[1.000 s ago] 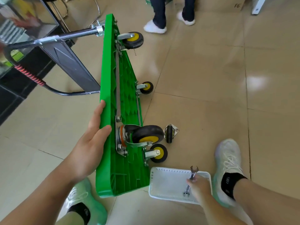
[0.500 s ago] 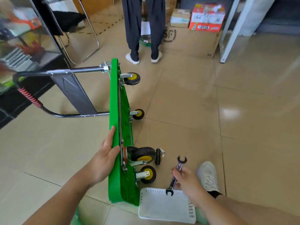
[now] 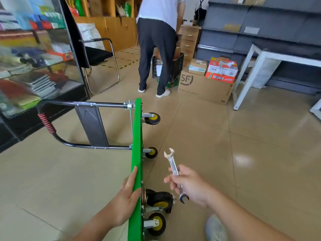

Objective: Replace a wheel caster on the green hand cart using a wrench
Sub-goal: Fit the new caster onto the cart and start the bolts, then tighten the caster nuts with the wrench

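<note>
Green hand cart [image 3: 136,153], on edge: your left hand [image 3: 125,197] is bracing it, fingers straight, together. Wrench [image 3: 173,166], at 3 o'clock: your right hand [image 3: 190,186] is gripping it, fingers curled.

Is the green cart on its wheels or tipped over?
Tipped on its side: green plastic cart deck stands edgewise, yellow-hubbed wheels pointing sideways, left hand steadying it.

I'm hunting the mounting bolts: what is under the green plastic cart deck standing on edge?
Black yellow-hubbed casters project from the underside of the green plastic deck. Seen edge-on, it hides most mounting plates and bolts.
</note>
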A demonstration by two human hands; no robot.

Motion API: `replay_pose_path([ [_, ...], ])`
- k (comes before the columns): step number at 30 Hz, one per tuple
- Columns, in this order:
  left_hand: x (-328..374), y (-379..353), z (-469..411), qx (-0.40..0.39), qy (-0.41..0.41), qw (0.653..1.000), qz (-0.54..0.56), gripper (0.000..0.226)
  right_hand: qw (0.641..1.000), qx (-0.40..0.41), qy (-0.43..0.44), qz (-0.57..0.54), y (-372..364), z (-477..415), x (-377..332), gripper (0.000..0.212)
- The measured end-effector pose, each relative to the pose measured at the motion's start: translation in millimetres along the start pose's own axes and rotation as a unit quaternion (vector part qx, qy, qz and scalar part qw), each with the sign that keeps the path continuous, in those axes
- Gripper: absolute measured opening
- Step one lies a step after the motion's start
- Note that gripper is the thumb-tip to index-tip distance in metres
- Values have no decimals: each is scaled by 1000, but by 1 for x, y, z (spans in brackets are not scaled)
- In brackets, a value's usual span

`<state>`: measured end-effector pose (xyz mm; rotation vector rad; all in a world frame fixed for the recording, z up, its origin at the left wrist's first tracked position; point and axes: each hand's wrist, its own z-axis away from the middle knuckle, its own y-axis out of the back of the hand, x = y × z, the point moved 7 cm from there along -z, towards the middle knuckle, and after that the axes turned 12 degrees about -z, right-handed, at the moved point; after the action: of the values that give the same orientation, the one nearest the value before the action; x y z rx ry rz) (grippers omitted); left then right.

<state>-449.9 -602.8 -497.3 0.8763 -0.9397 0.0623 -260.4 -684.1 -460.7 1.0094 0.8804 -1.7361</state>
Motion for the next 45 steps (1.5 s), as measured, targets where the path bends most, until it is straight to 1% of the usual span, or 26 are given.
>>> replay_pose_path([
  [3,-2,2,-1,0,5,1000,7,68,1000,-19,12,14,-8,-17,-8,16],
  [6,-5,1,-4,0,24,999,36,66,999,-36,13,-13,-13,-33,-18,20],
  [8,-9,2,-4,9,31,998,54,65,998,-59,2,-10,-17,-42,-23,23],
  [12,-12,8,-2,16,35,997,66,62,993,-84,-11,82,-19,-54,-31,34],
  [16,-7,10,0,-6,35,998,60,63,982,-65,13,178,-8,-60,-41,27],
  [20,-10,6,0,-7,38,997,60,65,977,-43,33,207,8,-56,-41,23],
  [24,-13,6,-3,8,32,996,81,66,981,17,79,178,33,-47,-52,22],
  [27,-14,3,-10,0,38,996,75,69,978,60,111,168,50,-43,-62,19],
  [33,-22,4,-13,9,27,995,99,67,983,76,142,90,61,-39,-74,18],
  [37,-23,3,-13,7,25,995,101,71,982,52,177,48,66,-35,-86,19],
  [40,-21,1,-12,6,25,994,109,68,977,56,206,-26,65,-37,-86,12],
  [42,-22,0,-11,5,33,994,104,69,974,74,190,-93,62,-43,-77,6],
  [45,-21,1,-10,10,35,994,104,67,971,64,131,-188,47,-55,-58,11],
])
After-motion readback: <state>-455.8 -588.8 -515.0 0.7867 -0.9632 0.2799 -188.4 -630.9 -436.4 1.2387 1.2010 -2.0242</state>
